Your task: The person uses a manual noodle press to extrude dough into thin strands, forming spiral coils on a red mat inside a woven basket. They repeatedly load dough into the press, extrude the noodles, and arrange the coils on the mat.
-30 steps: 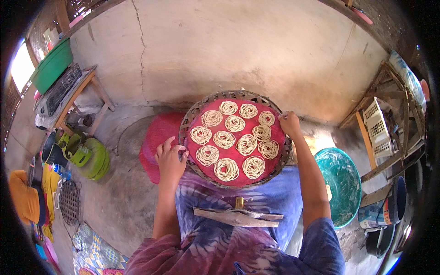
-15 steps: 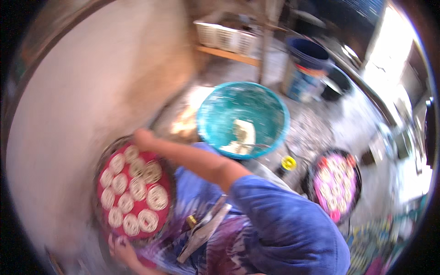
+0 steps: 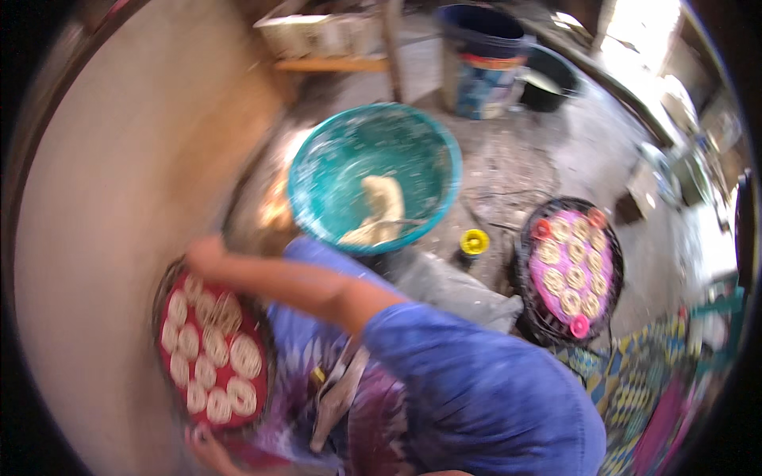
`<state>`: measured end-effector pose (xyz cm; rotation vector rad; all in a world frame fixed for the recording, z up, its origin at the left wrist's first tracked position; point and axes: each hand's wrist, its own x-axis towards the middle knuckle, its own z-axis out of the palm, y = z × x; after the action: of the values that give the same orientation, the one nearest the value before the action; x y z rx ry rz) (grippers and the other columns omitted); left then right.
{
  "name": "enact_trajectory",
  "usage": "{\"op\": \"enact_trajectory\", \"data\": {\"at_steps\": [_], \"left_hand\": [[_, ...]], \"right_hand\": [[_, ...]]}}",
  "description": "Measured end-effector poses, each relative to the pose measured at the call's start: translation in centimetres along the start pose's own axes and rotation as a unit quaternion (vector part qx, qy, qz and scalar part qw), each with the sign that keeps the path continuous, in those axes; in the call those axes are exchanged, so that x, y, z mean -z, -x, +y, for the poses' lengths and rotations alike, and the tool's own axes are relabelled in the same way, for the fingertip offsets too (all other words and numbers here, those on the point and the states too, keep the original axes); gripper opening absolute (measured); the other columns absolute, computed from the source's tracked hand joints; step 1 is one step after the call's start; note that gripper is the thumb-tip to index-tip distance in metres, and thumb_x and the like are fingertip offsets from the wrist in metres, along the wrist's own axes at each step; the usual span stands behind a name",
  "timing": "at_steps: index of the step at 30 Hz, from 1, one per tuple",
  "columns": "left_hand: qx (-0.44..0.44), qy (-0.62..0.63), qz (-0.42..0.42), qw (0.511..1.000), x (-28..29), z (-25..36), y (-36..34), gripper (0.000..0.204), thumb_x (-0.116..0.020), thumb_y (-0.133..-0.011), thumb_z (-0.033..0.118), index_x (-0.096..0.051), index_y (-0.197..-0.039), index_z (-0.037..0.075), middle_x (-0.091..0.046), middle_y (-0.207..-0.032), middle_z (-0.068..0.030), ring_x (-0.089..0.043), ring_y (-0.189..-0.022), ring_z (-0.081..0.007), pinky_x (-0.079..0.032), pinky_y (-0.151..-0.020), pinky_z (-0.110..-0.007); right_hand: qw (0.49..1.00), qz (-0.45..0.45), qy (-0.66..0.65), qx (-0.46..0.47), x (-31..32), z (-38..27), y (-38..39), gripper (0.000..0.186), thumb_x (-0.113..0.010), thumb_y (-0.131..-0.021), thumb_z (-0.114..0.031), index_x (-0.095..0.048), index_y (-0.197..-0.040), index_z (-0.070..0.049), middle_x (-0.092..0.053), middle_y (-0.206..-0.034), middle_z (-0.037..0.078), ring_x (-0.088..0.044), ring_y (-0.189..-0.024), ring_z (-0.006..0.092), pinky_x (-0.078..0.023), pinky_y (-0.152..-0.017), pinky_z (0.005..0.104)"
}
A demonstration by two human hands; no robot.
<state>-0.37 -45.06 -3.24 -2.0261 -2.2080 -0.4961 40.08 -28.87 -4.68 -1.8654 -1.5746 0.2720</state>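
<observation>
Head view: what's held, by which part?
Round brown woven tray with red lining, by its rim: right hand at upper end, left hand at lower; left grip blurred.

Probably home kitchen: dough (image 3: 385, 198) in basin (image 3: 429, 159)

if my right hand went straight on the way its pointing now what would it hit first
The right hand, at the rim of the tray, would probably meet the pale wall first, though blur and unclear depth hide the gap.

A tan wall (image 3: 119, 198) fills the left. A wooden shelf (image 3: 337, 64) stands up top. Bright light (image 3: 643, 30) shines upper right, above grey floor (image 3: 639, 266).
</observation>
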Motion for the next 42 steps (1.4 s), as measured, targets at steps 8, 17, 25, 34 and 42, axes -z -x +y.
{"op": "enact_trajectory", "data": {"at_steps": [8,17,25,34,42], "left_hand": [[0.054,0.1,0.085,0.99,1.0,-1.2,12.8,0.017,-0.068,-0.084,0.015,-0.067,-0.097,0.003,-0.065,-0.105,-0.0146,-0.058,-0.106,-0.0303,-0.043,-0.097,-0.039],[0.111,0.461,0.068,0.878,-0.2,10.4,13.6,0.053,-0.062,-0.094,0.026,-0.045,-0.137,0.0,-0.055,-0.129,-0.0147,-0.057,-0.113,-0.0202,-0.046,-0.092,-0.031],[0.141,0.428,0.096,0.888,-1.3,11.4,14.0,0.048,-0.069,-0.088,0.024,-0.055,-0.125,-0.004,-0.059,-0.122,-0.0174,-0.058,-0.107,-0.0197,-0.047,-0.088,-0.028],[0.095,0.613,0.144,0.771,3.9,15.7,15.0,0.041,-0.063,-0.092,0.016,-0.054,-0.128,-0.002,-0.059,-0.123,-0.0113,-0.055,-0.112,-0.0191,-0.041,-0.098,-0.033],[-0.012,0.688,0.004,0.725,-0.5,11.7,8.1,0.042,-0.053,-0.098,0.03,-0.054,-0.127,-0.001,-0.055,-0.128,-0.0104,-0.05,-0.116,-0.0171,-0.039,-0.094,-0.031]], "right_hand": [[0.94,0.045,-0.338,0.012,11.7,15.1,13.1,0.023,-0.061,-0.09,-0.019,-0.069,-0.09,0.003,-0.069,-0.08,0.013,-0.065,-0.075,0.0171,-0.052,-0.067,0.0317],[0.985,0.068,-0.116,0.106,13.5,13.5,8.3,0.025,-0.061,-0.086,-0.018,-0.067,-0.094,0.005,-0.066,-0.087,0.027,-0.065,-0.084,0.0402,-0.051,-0.077,0.0433],[0.983,0.065,0.081,0.152,12.8,13.5,5.3,0.023,-0.058,-0.084,-0.015,-0.064,-0.09,0.006,-0.064,-0.092,0.028,-0.062,-0.091,0.0429,-0.05,-0.081,0.0467],[0.767,-0.191,-0.593,-0.152,21.4,13.6,8.4,0.031,-0.05,-0.099,-0.03,-0.063,-0.101,-0.002,-0.068,-0.088,0.012,-0.066,-0.066,0.0173,-0.056,-0.062,0.0299],[0.768,0.11,-0.589,-0.228,24.1,13.8,21.2,0.03,-0.057,-0.095,-0.036,-0.066,-0.097,-0.008,-0.069,-0.083,0.006,-0.065,-0.068,0.0147,-0.053,-0.066,0.0308]]}}
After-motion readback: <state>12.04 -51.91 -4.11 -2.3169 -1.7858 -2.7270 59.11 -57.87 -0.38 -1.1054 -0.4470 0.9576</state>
